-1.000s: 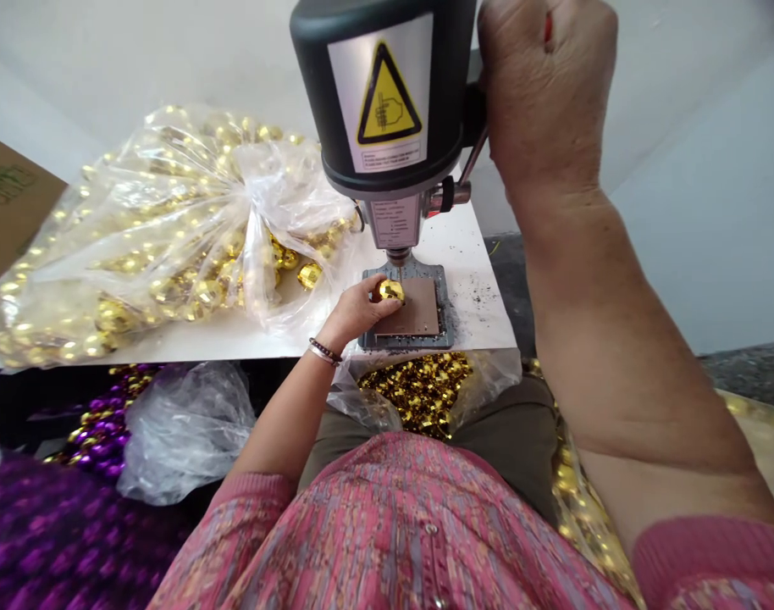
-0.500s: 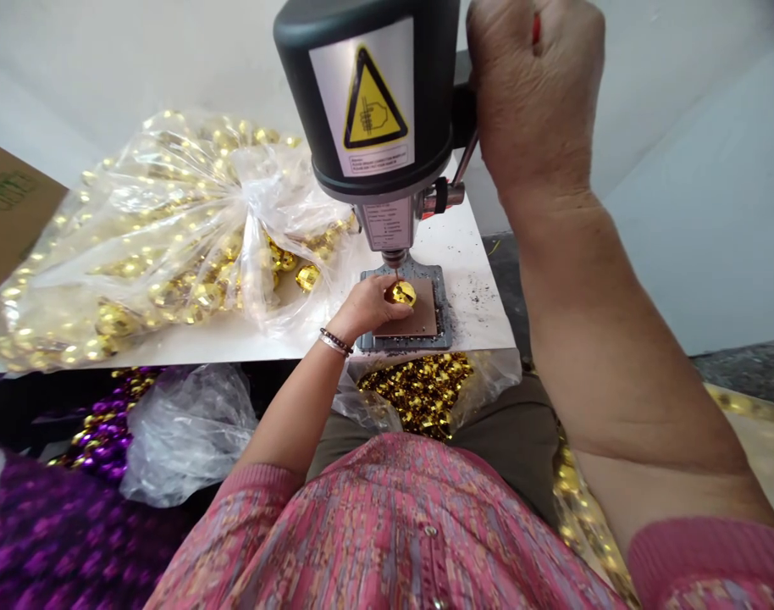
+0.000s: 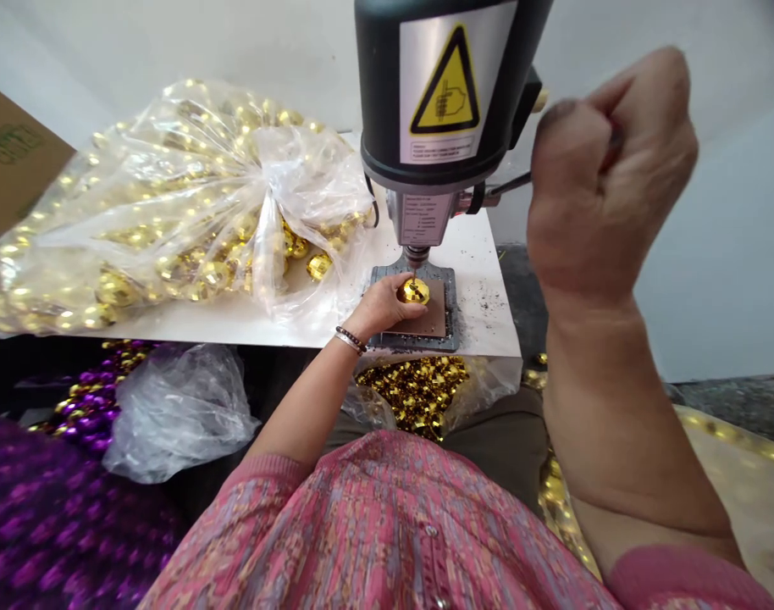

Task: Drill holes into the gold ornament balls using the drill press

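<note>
A gold faceted ball [image 3: 415, 292] is gripped between the thumb and fingers of my left hand [image 3: 387, 305]. It rests on a brown board [image 3: 433, 320] on the grey base [image 3: 451, 292] of a bench drill press [image 3: 441, 93]. The drill's tip is right at the top of the ball. My right hand [image 3: 609, 169], closed in a fist, is wrapped round the end of the drill's metal lever [image 3: 512, 183] at the right. The handle's grip is mostly hidden by the fingers, with a bit of red showing between them.
A clear bag of gold balls [image 3: 171, 220] covers the left of the white table [image 3: 247, 332]. An open bag of gold pieces [image 3: 425, 385] hangs at the front edge. Purple and gold balls [image 3: 101, 415], crumpled plastic [image 3: 184, 411] and a cardboard box [image 3: 19, 157] are at the left.
My right hand has come down and outward with the lever. The ball is still in my left hand under the drill. The whole view has shifted slightly.
</note>
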